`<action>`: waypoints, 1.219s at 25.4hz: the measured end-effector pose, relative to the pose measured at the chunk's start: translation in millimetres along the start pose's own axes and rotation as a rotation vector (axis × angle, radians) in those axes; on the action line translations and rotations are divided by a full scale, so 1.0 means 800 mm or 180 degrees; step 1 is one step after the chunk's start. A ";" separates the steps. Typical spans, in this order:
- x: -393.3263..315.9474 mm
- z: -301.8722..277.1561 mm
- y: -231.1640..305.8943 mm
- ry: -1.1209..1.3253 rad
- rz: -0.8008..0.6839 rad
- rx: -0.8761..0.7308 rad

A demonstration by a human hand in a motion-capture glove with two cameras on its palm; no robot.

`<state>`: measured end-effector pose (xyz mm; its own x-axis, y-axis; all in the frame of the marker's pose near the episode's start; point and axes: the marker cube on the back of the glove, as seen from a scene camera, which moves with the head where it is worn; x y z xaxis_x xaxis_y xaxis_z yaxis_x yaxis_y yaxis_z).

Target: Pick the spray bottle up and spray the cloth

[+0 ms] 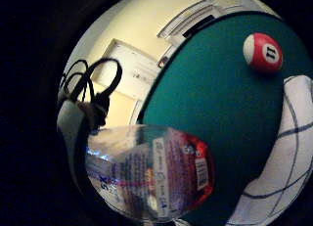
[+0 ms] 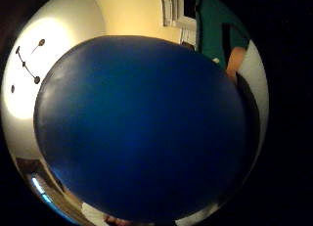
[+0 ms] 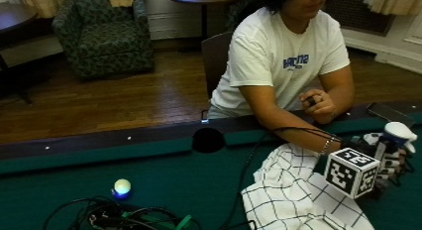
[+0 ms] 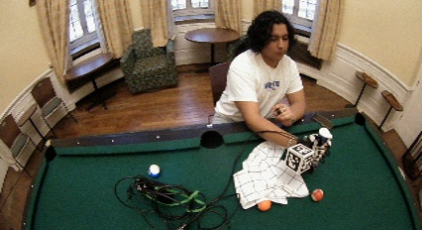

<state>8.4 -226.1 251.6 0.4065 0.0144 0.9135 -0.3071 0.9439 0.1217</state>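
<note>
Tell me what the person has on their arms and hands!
The right hand wears a black glove with black straps. A bracelet circles that wrist. The other hand is bare, with a dark ring on one finger. Both arms are bare below the short sleeves of a white T-shirt with blue lettering on the chest.

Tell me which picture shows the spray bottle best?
The little finger side palm view: the spray bottle looms close, with its label and clear body showing. The outside view shows only its white top in the right hand. The thumb side view shows only something blue.
</note>
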 end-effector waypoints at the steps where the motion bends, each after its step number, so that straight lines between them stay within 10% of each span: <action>1: 0.002 0.000 0.001 0.0028 0.0021 -0.0045; 31: -0.083 -0.125 0.124 0.1132 -0.0401 -0.0905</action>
<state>36.9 -100.3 164.0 0.7101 -0.0407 0.7029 -0.0087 0.9977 0.0666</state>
